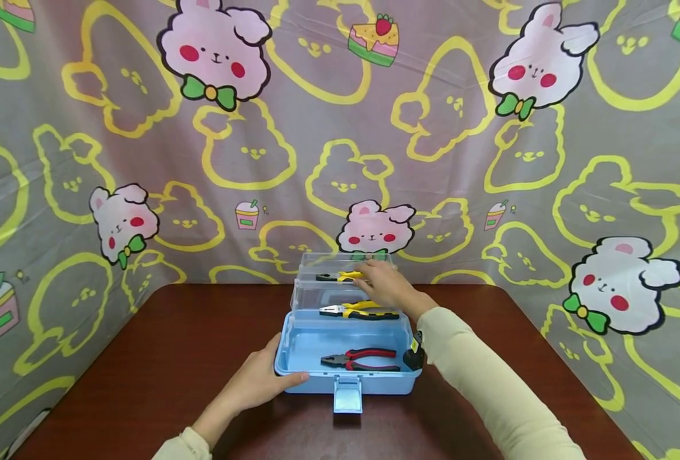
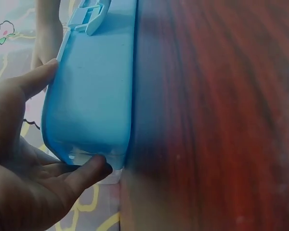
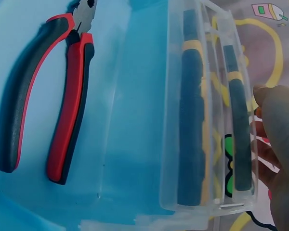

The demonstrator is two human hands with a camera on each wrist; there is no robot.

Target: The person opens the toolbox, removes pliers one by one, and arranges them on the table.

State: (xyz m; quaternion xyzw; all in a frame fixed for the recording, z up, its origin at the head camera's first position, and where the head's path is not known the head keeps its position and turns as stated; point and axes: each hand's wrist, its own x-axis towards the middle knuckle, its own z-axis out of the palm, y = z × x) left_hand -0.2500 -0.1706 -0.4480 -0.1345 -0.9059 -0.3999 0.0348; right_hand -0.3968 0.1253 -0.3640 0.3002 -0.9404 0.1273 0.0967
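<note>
A light blue toolbox (image 1: 348, 383) stands on the table with its clear tiered trays raised at the back. My left hand (image 1: 262, 377) grips its left end, thumb on the front rim and fingers against the side. Red-and-black pliers (image 3: 72, 96) lie on the box floor. Pliers with yellow-and-black handles (image 1: 360, 311) lie in the lower clear tray (image 3: 173, 144). A second yellow-handled pair (image 1: 340, 276) lies in the upper tray (image 1: 311, 262). Over its handles is my right hand (image 1: 386, 284), fingers loosely bent at the tray's far edge; its fingertips are partly hidden.
The dark red-brown table (image 1: 202, 345) extends on both sides of the toolbox. A blue latch (image 1: 348, 396) hangs down at the box's front. A small black device (image 1: 414, 354) hangs under the right cuff. A grey cloth (image 1: 259, 211) with cartoon rabbits rises behind the table.
</note>
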